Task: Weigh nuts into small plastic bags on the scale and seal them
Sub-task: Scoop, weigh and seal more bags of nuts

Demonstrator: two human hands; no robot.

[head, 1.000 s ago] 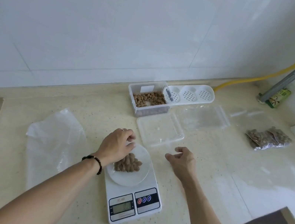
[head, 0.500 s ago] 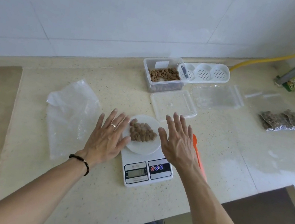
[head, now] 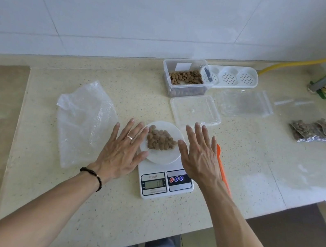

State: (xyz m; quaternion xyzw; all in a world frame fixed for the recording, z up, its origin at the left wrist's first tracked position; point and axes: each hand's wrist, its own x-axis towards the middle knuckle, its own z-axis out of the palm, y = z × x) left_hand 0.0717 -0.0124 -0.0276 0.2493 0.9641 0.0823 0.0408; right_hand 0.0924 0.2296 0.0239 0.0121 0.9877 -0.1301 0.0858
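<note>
A white digital scale [head: 165,185] sits near the counter's front edge, with a small clear bag of brown nuts [head: 160,140] lying on its round platform. My left hand [head: 124,151] is flat and spread at the platform's left rim, empty. My right hand [head: 199,153] hovers spread at the right rim, also empty. A clear box of nuts [head: 186,80] stands behind, its lid [head: 195,110] lying flat in front of it. Empty zip bags [head: 245,103] lie to the right, and filled nut bags [head: 315,130] lie further right.
A crumpled clear plastic sheet [head: 84,118] lies left of the scale. An orange scoop [head: 222,170] is partly hidden under my right wrist. A white perforated tray [head: 232,76] sits by the wall, and a yellow hose [head: 319,61] runs along the back right.
My left hand let go of the nut bag on the scale. Both hands flattened and spread beside the platform. The view shifted back, then held steady.
</note>
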